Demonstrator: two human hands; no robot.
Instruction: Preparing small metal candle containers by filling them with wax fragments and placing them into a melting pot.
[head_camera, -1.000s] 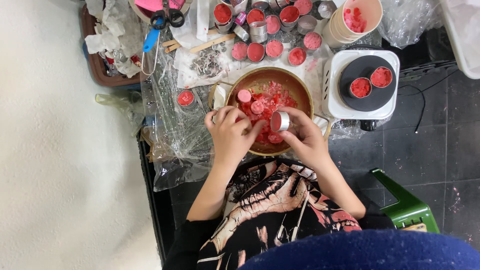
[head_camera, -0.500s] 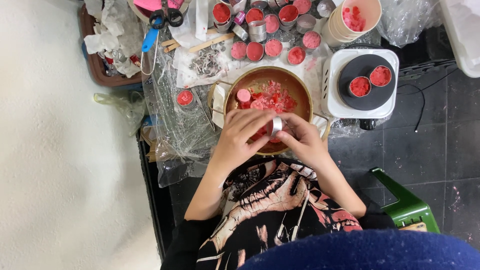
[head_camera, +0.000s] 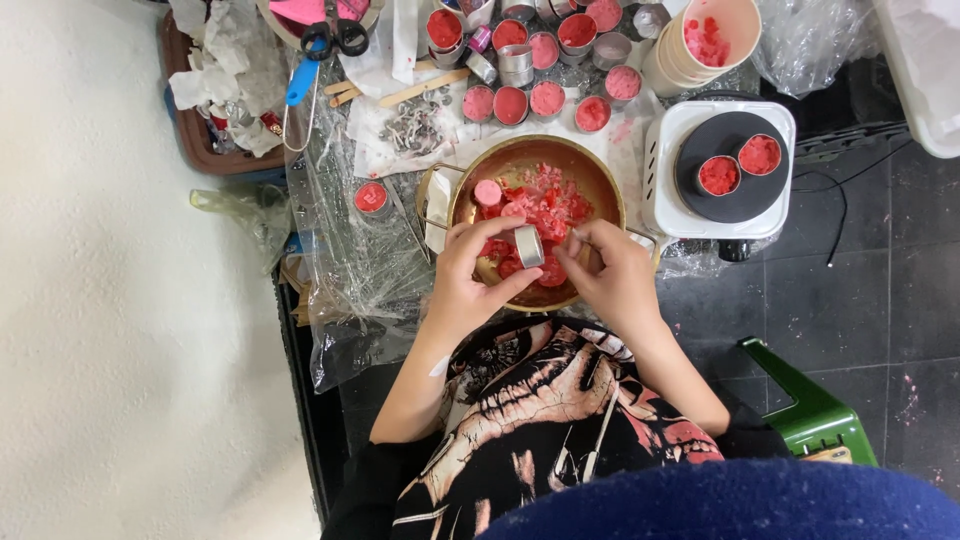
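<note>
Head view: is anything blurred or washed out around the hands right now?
Head view: left hand, right hand and the small metal cup read sharp; light is even and soft, no hard shadows; the white surface at left is bright but not blown out; clear plastic sheet shows mild glare.

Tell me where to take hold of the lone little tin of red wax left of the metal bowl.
Pinch the lone tin by its round side wall, coming straight down. It stands upright and apart on the crinkled plastic sheet, its open top filled with red wax, so the rim and wall give the only clean grip.
</note>
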